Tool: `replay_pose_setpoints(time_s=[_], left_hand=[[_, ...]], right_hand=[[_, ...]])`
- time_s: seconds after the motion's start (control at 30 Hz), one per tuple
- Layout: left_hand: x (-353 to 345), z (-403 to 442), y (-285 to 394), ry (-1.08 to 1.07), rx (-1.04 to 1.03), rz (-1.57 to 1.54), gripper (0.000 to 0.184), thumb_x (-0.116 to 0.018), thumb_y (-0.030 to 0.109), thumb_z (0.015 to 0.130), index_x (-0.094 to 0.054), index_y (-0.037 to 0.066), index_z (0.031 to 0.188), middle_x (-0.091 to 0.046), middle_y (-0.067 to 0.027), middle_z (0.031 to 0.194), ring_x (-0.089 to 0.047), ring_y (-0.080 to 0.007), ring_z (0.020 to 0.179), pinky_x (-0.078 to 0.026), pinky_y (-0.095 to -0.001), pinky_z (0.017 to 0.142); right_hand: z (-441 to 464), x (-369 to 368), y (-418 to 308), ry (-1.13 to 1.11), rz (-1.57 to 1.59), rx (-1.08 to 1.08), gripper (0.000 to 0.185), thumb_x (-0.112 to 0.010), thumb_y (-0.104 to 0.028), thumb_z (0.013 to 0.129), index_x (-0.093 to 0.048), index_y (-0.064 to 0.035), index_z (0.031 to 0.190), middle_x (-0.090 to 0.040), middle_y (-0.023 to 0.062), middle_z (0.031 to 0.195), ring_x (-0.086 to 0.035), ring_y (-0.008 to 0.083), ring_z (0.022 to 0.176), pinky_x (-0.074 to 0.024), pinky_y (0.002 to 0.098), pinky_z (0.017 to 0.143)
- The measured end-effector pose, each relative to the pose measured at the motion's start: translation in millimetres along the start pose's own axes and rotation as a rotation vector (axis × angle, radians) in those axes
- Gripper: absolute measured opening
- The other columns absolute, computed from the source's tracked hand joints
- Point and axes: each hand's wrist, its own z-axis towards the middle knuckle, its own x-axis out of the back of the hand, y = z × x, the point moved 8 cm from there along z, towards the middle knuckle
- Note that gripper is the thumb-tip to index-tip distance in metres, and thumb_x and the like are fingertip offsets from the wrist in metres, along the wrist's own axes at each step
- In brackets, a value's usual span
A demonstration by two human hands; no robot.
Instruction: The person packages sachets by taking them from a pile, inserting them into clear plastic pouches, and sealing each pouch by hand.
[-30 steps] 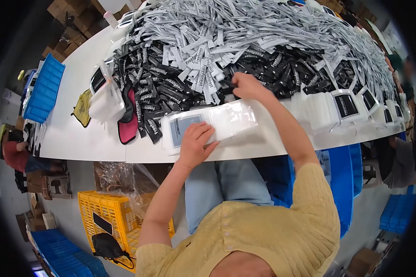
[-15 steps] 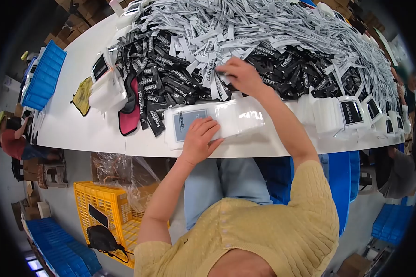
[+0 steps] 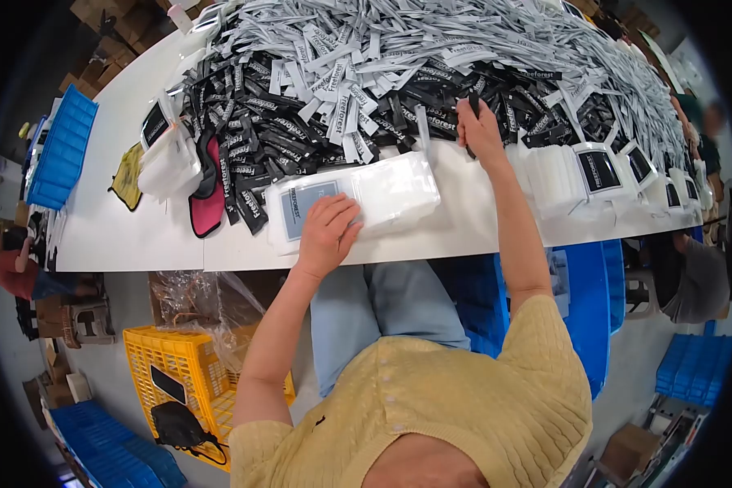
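My left hand (image 3: 328, 234) lies flat on a clear plastic pouch stack (image 3: 395, 193) near the table's front edge, its fingers over a grey-blue card (image 3: 298, 210) seen through the plastic. Up and to the right, my right hand (image 3: 480, 130) pinches a slim black packet (image 3: 473, 104) at the front edge of the heap. Black Freeforest packets (image 3: 276, 138) lie in front of a large pile of white ones (image 3: 431, 41).
More filled pouches stand at right (image 3: 600, 169) and left (image 3: 169, 163). A pink-and-black cloth (image 3: 209, 195) and a yellow cloth (image 3: 126, 177) lie at left. Blue tray (image 3: 62, 150), yellow crate (image 3: 179, 358) and blue bins (image 3: 586, 317) surround the table. Other people sit at both sides.
My right hand has moved right and now shows a black packet in its fingers. My left hand stays on the pouches. The whole view has shifted slightly.
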Motion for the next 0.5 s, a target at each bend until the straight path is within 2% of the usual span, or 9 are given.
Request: replay_pose_setpoints(time_s=[0.1, 0.13, 0.23, 0.27, 0.37, 0.43, 0.5], left_hand=[[2.2, 0.2, 2.9, 0.002, 0.006, -0.023, 0.036, -0.074, 0.015, 0.069, -0.062, 0.005, 0.102, -0.061, -0.0085, 0.107, -0.055, -0.03, 0.106, -0.041, -0.0434, 0.094], [2.4, 0.5, 3.9, 0.006, 0.003, -0.022, 0.037, -0.074, 0.014, 0.069, -0.062, 0.005, 0.102, -0.061, -0.0085, 0.107, -0.055, -0.0299, 0.106, -0.041, -0.0433, 0.094], [2.9, 0.4, 5.4, 0.016, -0.001, -0.018, 0.039, -0.076, 0.014, 0.067, -0.062, 0.005, 0.102, -0.061, -0.0085, 0.107, -0.055, -0.0297, 0.106, -0.041, -0.0431, 0.094], [3.0, 0.3, 5.5, 0.014, -0.001, -0.016, 0.039, -0.076, 0.014, 0.066, -0.062, 0.005, 0.102, -0.061, -0.0085, 0.107, -0.055, -0.0297, 0.106, -0.041, -0.0432, 0.094], [1.9, -0.5, 4.1, 0.008, -0.001, -0.008, 0.039, -0.076, 0.014, 0.067, -0.062, 0.005, 0.103, -0.061, -0.0087, 0.107, -0.055, -0.0296, 0.107, -0.041, -0.0435, 0.094], [0.6, -1.1, 5.7, 0.006, -0.004, -0.001, 0.036, -0.073, 0.014, 0.07, -0.062, 0.005, 0.103, -0.061, -0.0093, 0.107, -0.055, -0.0298, 0.106, -0.041, -0.0439, 0.095], [2.3, 0.3, 7.7, 0.01, -0.011, 0.014, 0.032, -0.07, 0.014, 0.074, -0.061, 0.004, 0.104, -0.061, -0.0105, 0.105, -0.056, -0.0302, 0.104, -0.041, -0.0444, 0.095]], right_hand=[[-20.3, 4.0, 15.4, -0.149, 0.416, -0.372, 0.032, -0.048, -0.038, 0.094, -0.049, -0.0088, 0.082, -0.041, -0.0051, 0.055, -0.038, 0.0048, 0.042, -0.0316, 0.0207, 0.039], [-25.8, 1.6, 16.5, -0.26, 0.435, -0.407, 0.027, -0.05, -0.033, 0.094, -0.049, -0.0089, 0.082, -0.042, -0.0046, 0.056, -0.039, 0.0049, 0.043, -0.0318, 0.0204, 0.039], [-24.8, 2.0, 27.2, -0.111, 0.135, -0.276, 0.026, -0.051, -0.031, 0.093, -0.049, -0.0079, 0.081, -0.045, -0.003, 0.058, -0.041, 0.006, 0.044, -0.0345, 0.021, 0.039], [-24.7, -0.3, 26.7, -0.109, 0.11, -0.194, 0.02, -0.055, -0.026, 0.09, -0.052, -0.0061, 0.086, -0.05, -0.0006, 0.063, -0.047, 0.007, 0.048, -0.0371, 0.0223, 0.04], [-25.1, -8.8, 12.6, -0.014, -0.358, 0.182, 0.023, -0.061, -0.023, 0.082, -0.058, -0.0046, 0.095, -0.058, 0.0076, 0.069, -0.059, 0.0189, 0.063, -0.0489, 0.0312, 0.059], [-41.6, -40.0, -20.2, -0.19, -0.637, 0.355, 0.035, -0.065, -0.026, 0.077, -0.059, -0.0095, 0.107, -0.062, 0.0086, 0.082, -0.062, 0.0275, 0.081, -0.049, 0.0377, 0.071], [-35.8, -58.9, -2.5, -0.22, -0.859, 0.54, 0.036, -0.064, -0.029, 0.078, -0.058, -0.0106, 0.107, -0.063, 0.0102, 0.081, -0.062, 0.0313, 0.082, -0.0486, 0.0422, 0.072]])
